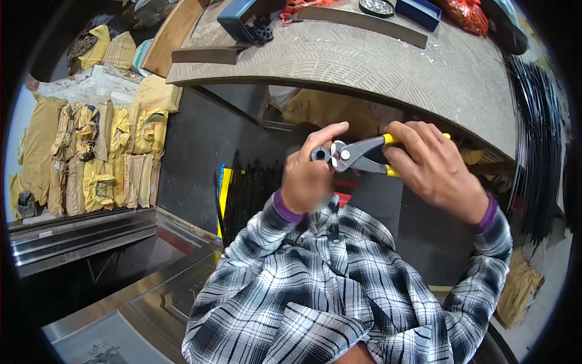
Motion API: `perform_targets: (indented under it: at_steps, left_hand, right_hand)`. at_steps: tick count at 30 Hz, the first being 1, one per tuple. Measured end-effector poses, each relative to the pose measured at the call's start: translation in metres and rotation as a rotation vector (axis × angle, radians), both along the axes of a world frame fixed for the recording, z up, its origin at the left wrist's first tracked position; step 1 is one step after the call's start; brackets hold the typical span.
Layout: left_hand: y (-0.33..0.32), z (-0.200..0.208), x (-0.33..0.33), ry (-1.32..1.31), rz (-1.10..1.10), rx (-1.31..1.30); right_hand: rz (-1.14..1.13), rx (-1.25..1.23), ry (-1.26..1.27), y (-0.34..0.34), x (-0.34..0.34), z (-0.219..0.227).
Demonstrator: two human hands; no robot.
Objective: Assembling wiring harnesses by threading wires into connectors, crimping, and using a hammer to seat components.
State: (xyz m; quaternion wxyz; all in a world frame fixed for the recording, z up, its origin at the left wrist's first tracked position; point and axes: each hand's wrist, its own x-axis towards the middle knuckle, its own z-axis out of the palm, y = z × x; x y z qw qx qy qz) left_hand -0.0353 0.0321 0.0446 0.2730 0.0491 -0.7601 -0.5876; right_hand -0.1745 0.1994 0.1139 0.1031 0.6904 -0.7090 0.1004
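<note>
My right hand [431,167] grips the yellow handles of a pair of cutting pliers [361,151]. The grey jaws of the pliers close on a small dark round piece [320,154] that my left hand [308,173] pinches between thumb and fingers. Both hands are held up in front of my chest, below the curved edge of a grey worktable [388,67]. My sleeves are black-and-white plaid with purple cuffs.
On the worktable lie a dark blue case [237,17], a blue box [418,12], a round tin [376,6] and a red bag [467,15]. Bundled black rods [536,151] hang at the right. Yellow-brown wrapped packages [91,151] are stacked at the left. Metal panels [121,291] lie below.
</note>
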Motion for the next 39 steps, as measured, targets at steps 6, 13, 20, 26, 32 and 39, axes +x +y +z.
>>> perform_targets:
  at_steps: [6, 13, 20, 26, 32, 39]
  left_hand:
    - [-0.014, -0.007, 0.006, 0.136, -0.553, -0.035]
    - [-0.006, -0.01, 0.015, -0.106, -0.335, 0.073]
    - [0.009, -0.017, 0.005, 0.012, -0.265, 0.005]
    - [-0.01, -0.012, 0.006, -0.11, -0.519, 0.109]
    - [-0.01, -0.016, 0.001, 0.016, -0.645, 0.015]
    - [-0.01, -0.017, -0.001, -0.022, -0.64, 0.07]
  right_hand:
    - [0.165, 0.879, -1.946, 0.007, -0.031, -0.026]
    - [0.053, 0.116, -0.196, 0.025, 0.004, -0.026]
    - [-0.212, -0.056, 0.181, 0.026, 0.008, -0.042]
    - [0.017, 0.389, -0.94, 0.032, -0.007, -0.035]
    - [0.02, 0.582, -1.784, 0.039, -0.009, -0.035]
    - [0.033, 0.309, -0.951, 0.047, 0.008, -0.035]
